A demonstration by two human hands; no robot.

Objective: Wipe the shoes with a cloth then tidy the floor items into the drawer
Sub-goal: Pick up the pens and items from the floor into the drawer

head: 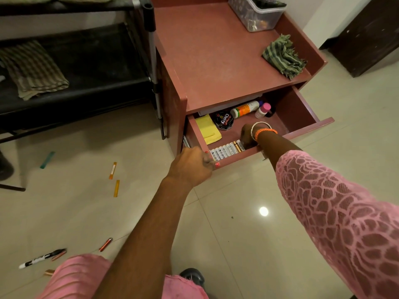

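Note:
The open drawer of a reddish cabinet holds a row of batteries, a yellow pad, a shoe polish tin and two small bottles. My left hand grips the drawer's front left corner. My right hand reaches inside the drawer at the right end of the battery row; its fingers are hidden, so what it holds cannot be told. A green checked cloth lies on the cabinet top. On the floor lie a marker, several batteries and orange strips.
A clear plastic box stands at the back of the cabinet top. A black rack with a folded striped cloth stands to the left. A teal strip lies on the floor. A black shoe shows near my knee.

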